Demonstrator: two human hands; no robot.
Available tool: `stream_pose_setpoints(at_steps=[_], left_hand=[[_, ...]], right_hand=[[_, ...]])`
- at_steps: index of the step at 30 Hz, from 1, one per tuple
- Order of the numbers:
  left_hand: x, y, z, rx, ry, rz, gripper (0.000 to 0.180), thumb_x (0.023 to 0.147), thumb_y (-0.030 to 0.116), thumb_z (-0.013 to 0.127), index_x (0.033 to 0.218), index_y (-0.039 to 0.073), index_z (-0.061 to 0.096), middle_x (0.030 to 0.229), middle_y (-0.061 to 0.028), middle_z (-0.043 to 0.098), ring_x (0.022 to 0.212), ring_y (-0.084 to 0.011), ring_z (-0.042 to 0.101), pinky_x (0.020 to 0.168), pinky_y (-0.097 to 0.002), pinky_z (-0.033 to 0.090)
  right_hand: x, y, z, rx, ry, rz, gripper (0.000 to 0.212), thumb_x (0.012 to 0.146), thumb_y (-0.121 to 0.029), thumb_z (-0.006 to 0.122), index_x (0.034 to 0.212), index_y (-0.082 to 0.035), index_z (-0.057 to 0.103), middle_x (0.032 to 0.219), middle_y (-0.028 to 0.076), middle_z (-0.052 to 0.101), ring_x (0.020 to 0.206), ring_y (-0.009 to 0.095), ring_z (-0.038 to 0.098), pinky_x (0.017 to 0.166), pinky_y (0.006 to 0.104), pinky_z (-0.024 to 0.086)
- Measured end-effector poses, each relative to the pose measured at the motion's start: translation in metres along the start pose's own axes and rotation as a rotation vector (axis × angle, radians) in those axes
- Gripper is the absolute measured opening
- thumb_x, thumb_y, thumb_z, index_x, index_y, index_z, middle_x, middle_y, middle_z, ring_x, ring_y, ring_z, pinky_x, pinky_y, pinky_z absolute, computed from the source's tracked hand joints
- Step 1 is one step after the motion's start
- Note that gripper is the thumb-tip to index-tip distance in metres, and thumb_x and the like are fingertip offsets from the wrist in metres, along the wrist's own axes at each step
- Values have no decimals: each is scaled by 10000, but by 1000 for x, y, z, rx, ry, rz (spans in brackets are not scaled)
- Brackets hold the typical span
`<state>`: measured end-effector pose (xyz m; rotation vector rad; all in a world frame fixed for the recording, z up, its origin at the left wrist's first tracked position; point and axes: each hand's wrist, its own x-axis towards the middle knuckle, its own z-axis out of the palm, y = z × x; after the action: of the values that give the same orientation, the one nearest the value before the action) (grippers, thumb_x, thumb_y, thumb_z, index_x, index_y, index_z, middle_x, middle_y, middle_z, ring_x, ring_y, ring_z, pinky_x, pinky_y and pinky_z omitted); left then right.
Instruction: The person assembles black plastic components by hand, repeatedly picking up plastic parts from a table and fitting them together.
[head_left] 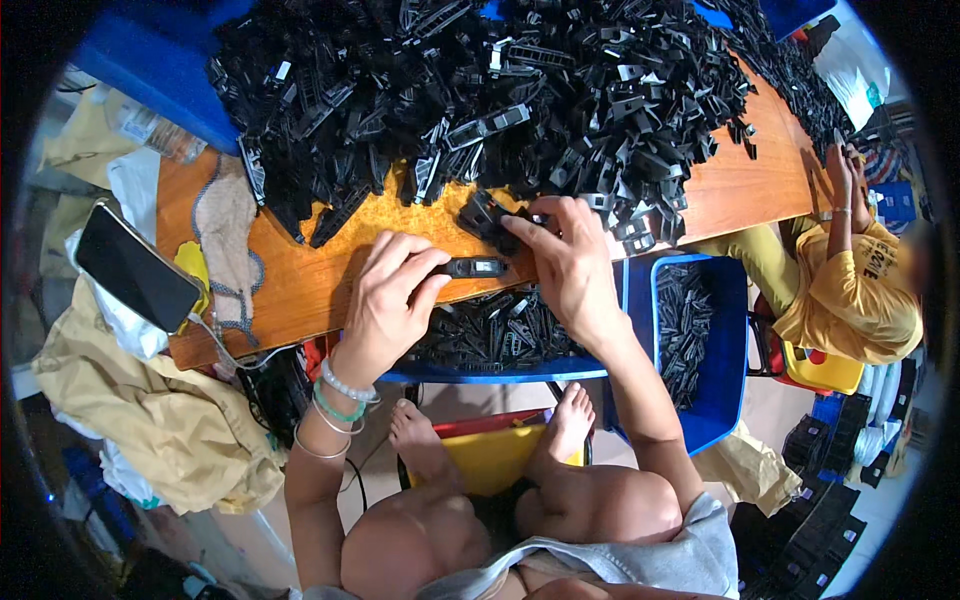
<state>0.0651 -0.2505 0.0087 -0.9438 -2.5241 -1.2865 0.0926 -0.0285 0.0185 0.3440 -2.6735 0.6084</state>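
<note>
Between the thumb and fingers of my left hand (392,295) is a small black plastic part (474,268) with a pale window, held level over the table's near edge. My right hand (572,255) has its fingers bent onto a dark, chunky black plastic piece (484,216) at the front of the heap. What else lies under those fingertips is hidden. Beyond both hands spreads a large heap of black plastic parts (400,95) on the wooden table (300,270).
Below the table edge sits a blue bin (480,374) of black parts, with another blue bin (715,420) to its right. A phone (138,265) with a cable and a grey cloth (222,220) lie at left. Another person (845,280) sits at right.
</note>
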Motion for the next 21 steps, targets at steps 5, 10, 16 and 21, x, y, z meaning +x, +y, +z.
stream_pose_setpoints(at_steps=[5,10,16,21], left_hand=[[-2,6,7,-39,-7,8,190,757,-22,723,937,-19,663,913,-116,601,859,-289,577,761,-371,470],[-5,3,10,-61,-1,24,179,762,-21,722,932,-15,666,905,-110,600,845,-283,580,743,-370,469],[-4,5,11,-76,-3,31,184,774,-19,716,946,-3,654,904,-111,575,846,-288,568,740,-374,480],[-3,2,12,-113,-7,14,182,774,-26,714,944,-3,654,906,-109,579,834,-282,572,733,-372,480]], right_hand=[[-7,-18,9,11,137,155,275,798,-183,746,985,-46,599,870,105,569,763,294,561,705,396,418],[-8,-15,21,-84,19,208,288,825,-278,733,914,-56,572,813,101,569,743,298,582,719,407,400],[-2,-16,24,-63,140,216,229,815,-223,725,913,-46,616,850,108,540,841,288,561,740,411,395],[2,-12,26,-109,114,196,261,795,-206,741,965,-41,632,887,101,553,869,288,554,766,401,384]])
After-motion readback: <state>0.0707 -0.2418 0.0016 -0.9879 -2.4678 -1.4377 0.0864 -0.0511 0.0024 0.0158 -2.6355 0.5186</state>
